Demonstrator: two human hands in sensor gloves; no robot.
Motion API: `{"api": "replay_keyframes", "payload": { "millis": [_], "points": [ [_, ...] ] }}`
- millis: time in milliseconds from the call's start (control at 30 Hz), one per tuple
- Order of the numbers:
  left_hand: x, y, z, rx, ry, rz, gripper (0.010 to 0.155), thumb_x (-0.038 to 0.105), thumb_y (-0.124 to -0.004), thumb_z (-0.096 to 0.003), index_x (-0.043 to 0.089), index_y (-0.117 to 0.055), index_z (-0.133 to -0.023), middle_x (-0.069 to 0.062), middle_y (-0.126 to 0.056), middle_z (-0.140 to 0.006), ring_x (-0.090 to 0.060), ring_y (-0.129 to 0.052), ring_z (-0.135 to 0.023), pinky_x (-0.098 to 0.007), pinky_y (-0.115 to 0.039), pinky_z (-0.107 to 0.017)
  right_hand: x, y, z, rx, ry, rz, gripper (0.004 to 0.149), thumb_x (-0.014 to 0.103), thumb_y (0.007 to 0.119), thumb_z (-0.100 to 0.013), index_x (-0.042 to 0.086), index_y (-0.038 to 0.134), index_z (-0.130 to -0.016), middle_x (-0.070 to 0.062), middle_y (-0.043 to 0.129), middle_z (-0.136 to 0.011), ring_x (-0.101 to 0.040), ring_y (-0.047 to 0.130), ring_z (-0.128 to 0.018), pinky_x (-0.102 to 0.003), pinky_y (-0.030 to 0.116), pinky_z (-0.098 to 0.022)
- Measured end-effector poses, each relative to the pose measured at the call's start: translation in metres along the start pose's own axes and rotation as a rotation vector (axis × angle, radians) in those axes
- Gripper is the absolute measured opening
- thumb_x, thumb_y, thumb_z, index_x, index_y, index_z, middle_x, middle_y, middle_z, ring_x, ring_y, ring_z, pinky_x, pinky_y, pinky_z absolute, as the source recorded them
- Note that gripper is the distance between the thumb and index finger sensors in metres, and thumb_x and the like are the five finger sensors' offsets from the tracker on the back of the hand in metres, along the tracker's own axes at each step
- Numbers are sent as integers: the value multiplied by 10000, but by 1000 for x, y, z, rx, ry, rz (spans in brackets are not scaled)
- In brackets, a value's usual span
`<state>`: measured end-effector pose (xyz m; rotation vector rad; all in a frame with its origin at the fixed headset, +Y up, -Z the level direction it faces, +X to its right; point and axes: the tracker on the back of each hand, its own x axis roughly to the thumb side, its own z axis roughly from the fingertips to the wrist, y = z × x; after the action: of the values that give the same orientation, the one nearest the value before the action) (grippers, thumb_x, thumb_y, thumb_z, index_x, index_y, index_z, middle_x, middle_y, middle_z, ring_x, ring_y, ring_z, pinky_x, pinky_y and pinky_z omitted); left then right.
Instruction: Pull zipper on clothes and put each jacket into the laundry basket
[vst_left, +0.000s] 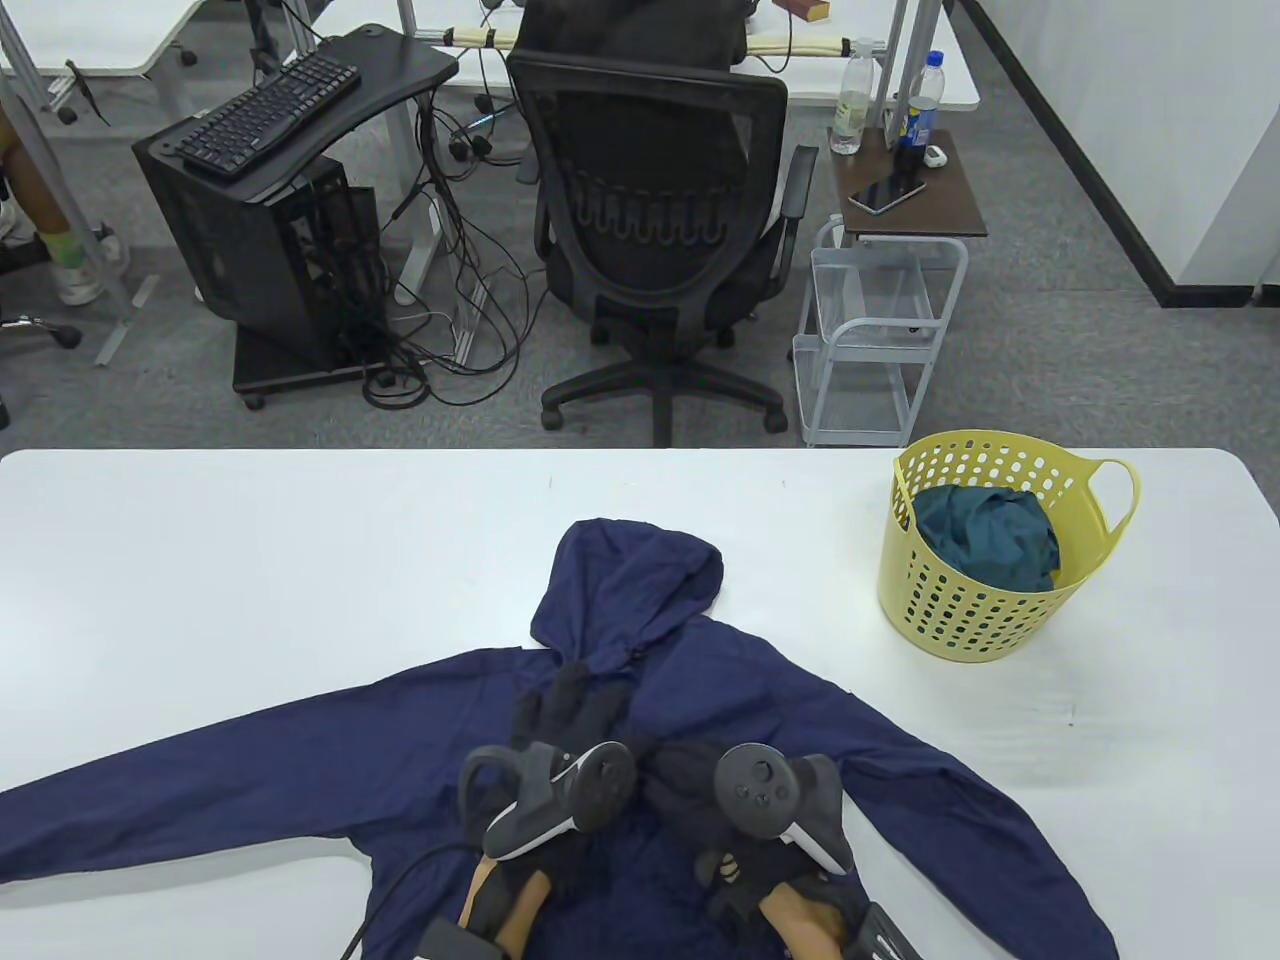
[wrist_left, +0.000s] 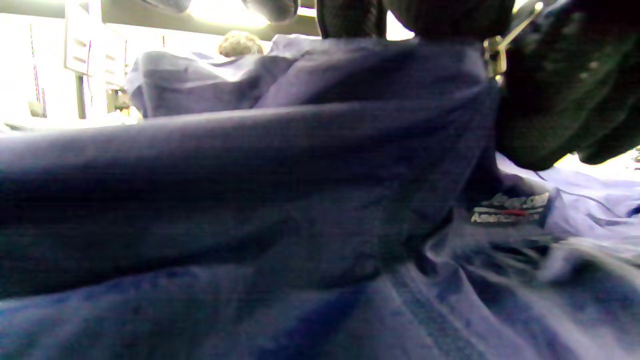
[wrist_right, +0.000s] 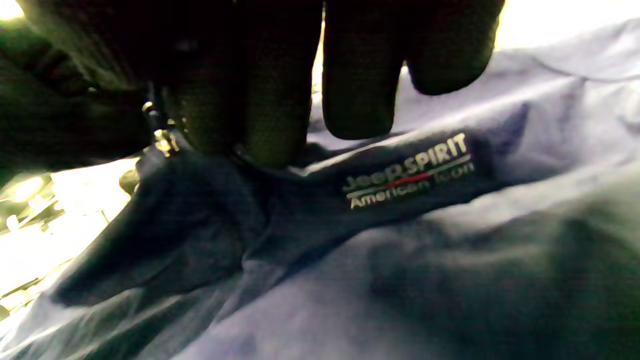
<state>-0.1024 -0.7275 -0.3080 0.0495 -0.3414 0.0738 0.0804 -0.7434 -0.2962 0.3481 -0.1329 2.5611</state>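
A navy hooded jacket lies spread face up on the white table, hood toward the far edge. My left hand lies on the jacket's chest with fingers stretched forward, pressing the fabric beside the zip. Just to its right, my right hand is curled at the centre line. In the right wrist view its fingers pinch the small metal zipper pull, next to a sewn chest logo. The left wrist view shows the same zipper pull against the right glove.
A yellow perforated laundry basket stands on the table's right side with a teal jacket in it. Beyond the far edge are an office chair and a small white cart.
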Motion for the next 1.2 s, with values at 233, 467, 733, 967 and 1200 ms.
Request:
{"api": "replay_keyframes", "payload": {
  "millis": [233,467,733,967,1200],
  "points": [
    [-9,1,3,-80,12,-25,499,410,-733,-391,533,-755,-874,119,-633,-1144,-327,-387,-1099,-676,-409,-724,0,1,0,-6,9,-14,435,540,771,-448,334,927,-798,34,1000,-870,-341,934,-827,-555,718,-619],
    [-14,0,4,83,119,-92,419,442,-760,-371,559,-838,-766,163,-768,-1063,-290,-541,-1073,-625,-512,-718,8,12,2,85,-43,79,443,529,777,-446,323,930,-807,17,1001,-870,-345,909,-850,-575,695,-629],
    [-20,-10,-4,115,243,-172,396,449,-785,-364,582,-871,-727,188,-803,-1038,-274,-589,-1060,-607,-539,-715,33,25,7,145,-101,321,449,521,770,-447,311,926,-811,17,990,-882,-342,881,-877,-580,674,-645],
    [-35,-17,-9,64,352,-201,397,443,-786,-374,571,-879,-738,176,-791,-1051,-287,-564,-1063,-604,-532,-716,49,32,13,295,-156,407,448,513,773,-446,315,924,-819,8,931,-950,-359,824,-922,-590,651,-658],
    [-49,-26,-12,-74,397,-183,405,438,-770,-397,562,-864,-772,154,-727,-1094,-303,-508,-1074,-609,-501,-722,55,43,19,497,-148,394,451,507,763,-454,326,900,-843,-18,787,-1065,-418,793,-933,-595,660,-653]
  ]
}}
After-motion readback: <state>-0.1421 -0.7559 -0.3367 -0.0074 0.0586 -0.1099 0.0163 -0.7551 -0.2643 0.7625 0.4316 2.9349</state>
